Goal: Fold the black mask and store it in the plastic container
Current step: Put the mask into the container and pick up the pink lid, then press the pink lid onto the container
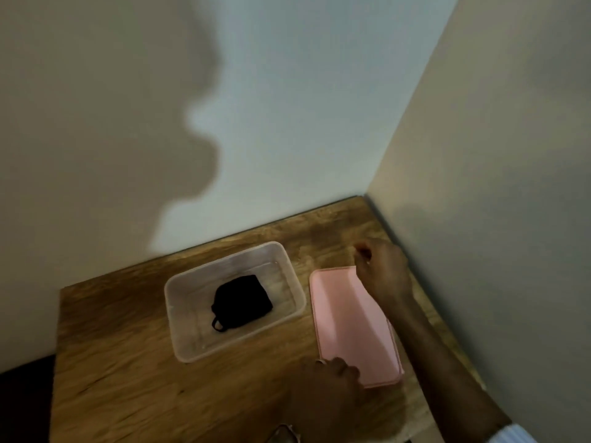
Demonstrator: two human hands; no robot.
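The black mask (241, 301) lies folded inside the clear plastic container (182, 343), which stands open on the wooden table (128, 378). To the right of the container lies a pink lid (348, 324), flat on the table. My right hand (382, 270) is at the lid's far end, fingers curled over its far right corner. My left hand (329, 388) is at the lid's near end, fingers touching its near left corner. Whether either hand truly grips the lid is unclear.
The table sits in a corner, with a wall behind it (287, 123) and another along its right side (495, 219). The table's left edge drops off to a dark area (25, 404). A small object (284, 434) shows at the bottom edge.
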